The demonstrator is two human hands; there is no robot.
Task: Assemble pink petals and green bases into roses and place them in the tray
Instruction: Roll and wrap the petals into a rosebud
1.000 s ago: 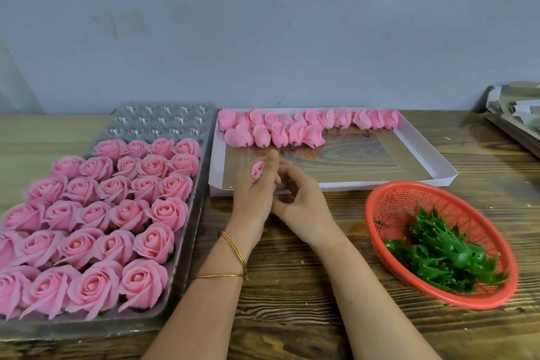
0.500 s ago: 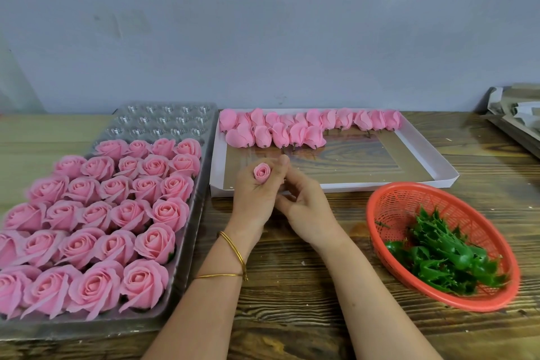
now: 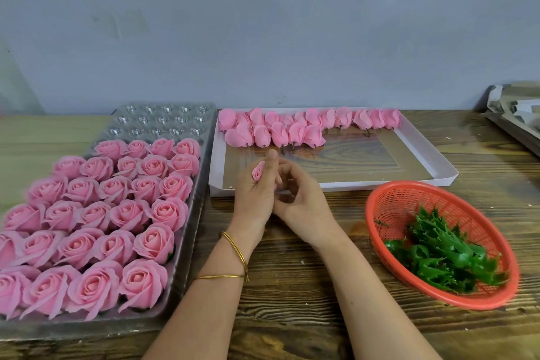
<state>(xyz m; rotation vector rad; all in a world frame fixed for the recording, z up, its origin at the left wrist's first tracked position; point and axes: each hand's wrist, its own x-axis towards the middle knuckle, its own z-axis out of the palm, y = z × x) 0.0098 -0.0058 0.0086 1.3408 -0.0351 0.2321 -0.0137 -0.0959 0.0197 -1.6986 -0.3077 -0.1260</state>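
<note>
Pink and tightly rolled, a small bud [image 3: 258, 171] is sitting between the thumb and fingers of the left hand [image 3: 253, 194], which is pinching it upright just over the near rim of a white box [image 3: 423, 181] at the middle of the wooden table [image 3: 292, 286]. The right hand [image 3: 302, 202] is pressing in against the left from the side, its fingers curling toward the bud's hidden lower end. Whether it is gripping anything there cannot be told. Both forearms are reaching forward, wrists low and close together, with two gold bangles [image 3: 233, 248] circling the left wrist.

The person appears to be shaping the flower. No green is showing under the bud, so a base is probably not yet fitted. The next move is likely calling for the right hand to go to the red basket [image 3: 380, 199] on the right, where green bases [image 3: 438, 254] are lying in a heap, and then for a gentle push that spares the soft petals. Loose petal heads [image 3: 277, 131] are lining the box's far side. Finished roses [image 3: 128, 213] are filling most of the clear tray [image 3: 190, 242] on the left, with empty cups [image 3: 163, 123] waiting at its far end.
</note>
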